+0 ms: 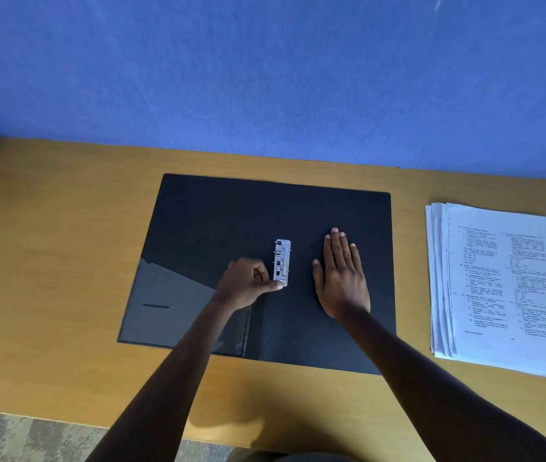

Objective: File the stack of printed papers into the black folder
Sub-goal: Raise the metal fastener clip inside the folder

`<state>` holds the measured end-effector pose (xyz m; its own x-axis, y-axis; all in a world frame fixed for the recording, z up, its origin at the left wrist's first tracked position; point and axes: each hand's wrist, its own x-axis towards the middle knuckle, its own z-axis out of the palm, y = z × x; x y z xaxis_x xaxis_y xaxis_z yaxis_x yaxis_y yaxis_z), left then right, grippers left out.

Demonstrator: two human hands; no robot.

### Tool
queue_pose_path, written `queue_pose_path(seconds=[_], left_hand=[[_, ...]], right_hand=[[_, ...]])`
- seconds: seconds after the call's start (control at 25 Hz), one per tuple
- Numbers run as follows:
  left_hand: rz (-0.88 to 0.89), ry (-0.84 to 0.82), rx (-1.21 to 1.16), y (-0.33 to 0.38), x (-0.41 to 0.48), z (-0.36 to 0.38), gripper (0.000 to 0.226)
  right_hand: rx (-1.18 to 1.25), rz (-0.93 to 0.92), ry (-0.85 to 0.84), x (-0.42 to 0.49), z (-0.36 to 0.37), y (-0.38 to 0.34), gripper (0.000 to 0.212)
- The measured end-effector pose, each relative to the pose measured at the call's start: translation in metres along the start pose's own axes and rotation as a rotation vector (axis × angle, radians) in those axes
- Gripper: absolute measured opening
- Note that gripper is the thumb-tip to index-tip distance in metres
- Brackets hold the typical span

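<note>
Wooden desk [65, 228] runs across the view, its near edge partly hidden behind two bare forearms that enter from the bottom. On it lies the black folder [218, 215], opened flat, its long axis running left to right and its spine fold running away from the viewer down the middle. The near left corner carries a glossy inner pocket [171, 315], partly covered by the left forearm. The left hand [243, 283] is curled into a loose fist, its grip pinching the near end of the metal clip [282, 263] with thumb and forefinger; how firmly cannot be told. The clip sits just right of the spine fold, long axis pointing away from the viewer. The right hand [341, 275] lies flat and released, palm down on the folder's right leaf, fingers pointing away. Well apart to the right, the papers [498, 288] rest in a slightly fanned stack, long axis pointing away; their print is too small to read and the near right corner is cut off. Behind the desk stands a blue wall [265, 78].
</note>
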<state>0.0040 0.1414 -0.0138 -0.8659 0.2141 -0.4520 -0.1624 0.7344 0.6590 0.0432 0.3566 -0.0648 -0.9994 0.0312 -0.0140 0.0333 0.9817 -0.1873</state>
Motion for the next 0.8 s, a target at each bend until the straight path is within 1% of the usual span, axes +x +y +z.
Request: queue_pose_path(seconds=[0.12, 0.28, 0.4, 0.6, 0.8], left_hand=[[-0.019, 0.013, 0.055, -0.002, 0.003, 0.001, 0.036], [-0.006, -0.038, 0.060, -0.004, 0.007, -0.003, 0.035], [-0.024, -0.044, 0.120, -0.003, 0.010, -0.007, 0.039], [-0.101, 0.020, 0.232, 0.004, 0.005, 0.000, 0.046], [-0.102, 0.075, 0.273, 0.006, 0.001, 0.008, 0.049]], right_hand=[[-0.015, 0.002, -0.002, 0.000, 0.000, 0.000, 0.061], [-0.021, 0.004, -0.007, 0.001, 0.001, 0.000, 0.061], [-0.024, 0.004, 0.000, 0.001, 0.002, 0.000, 0.061], [-0.011, 0.007, 0.021, 0.001, 0.003, 0.000, 0.060], [-0.010, 0.007, 0.024, 0.001, 0.003, -0.001, 0.060]])
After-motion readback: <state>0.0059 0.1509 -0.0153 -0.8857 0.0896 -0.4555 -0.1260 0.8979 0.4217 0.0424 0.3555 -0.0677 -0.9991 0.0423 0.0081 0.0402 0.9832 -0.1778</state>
